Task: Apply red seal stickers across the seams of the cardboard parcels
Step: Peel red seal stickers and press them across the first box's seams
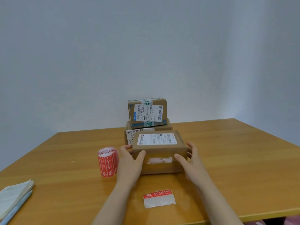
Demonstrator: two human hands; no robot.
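A brown cardboard parcel [159, 150] with a white shipping label on top sits on the wooden table [227, 159] in front of me. My left hand [131, 159] grips its left end, thumb on the front face and fingers round the side. My right hand [188, 161] grips its right end the same way. A roll of red seal stickers [108, 161] stands just left of my left hand. One red sticker on a piece of backing paper [159, 198] lies near the table's front edge, between my forearms.
Behind the held parcel, more labelled parcels [146, 113] are stacked against the grey wall. A notepad [13, 196] and a light blue pen [16, 208] lie at the table's front left corner.
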